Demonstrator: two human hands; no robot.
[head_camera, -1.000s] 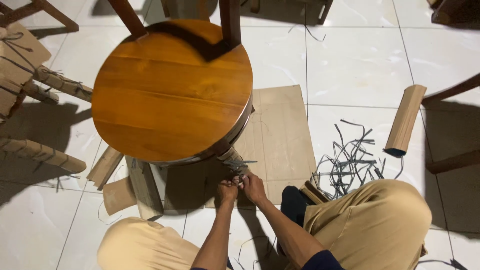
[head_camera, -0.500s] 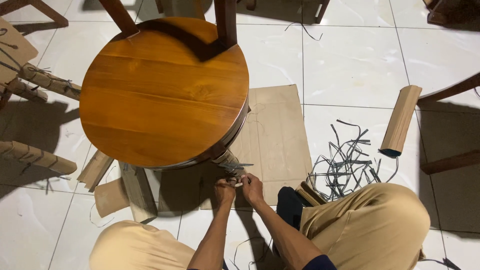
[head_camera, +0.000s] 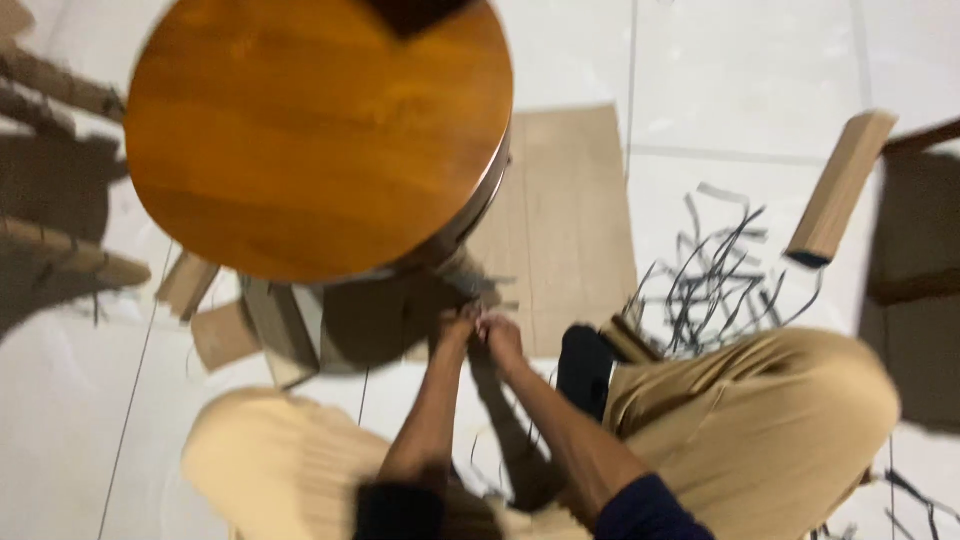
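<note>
Cardboard-wrapped leg: the front leg (head_camera: 462, 272) of the wooden chair stands under the rim of the round seat, sheathed in brown cardboard with dark strap ends sticking out beside it.
Left hand: the left hand (head_camera: 455, 330) is closed at the foot of that leg, pinching what looks like a strap end; the blur hides the exact grip.
Right hand: the right hand (head_camera: 503, 338) touches the left, fingers curled narrow on the same spot.
Progress: this leg seems covered and its tie under way; whether the knot is finished cannot be told.
Seat: the polished orange-brown seat (head_camera: 310, 130) is bare, with no wrapping on it.
Floor: white glossy tiles (head_camera: 740, 70); a flat cardboard sheet (head_camera: 570, 220) lies under the chair.
Surroundings: a heap of dark straps (head_camera: 715, 285) lies near the person's knee, a folded cardboard sleeve (head_camera: 838, 188) beyond it, cardboard scraps (head_camera: 225, 335) to the left.
</note>
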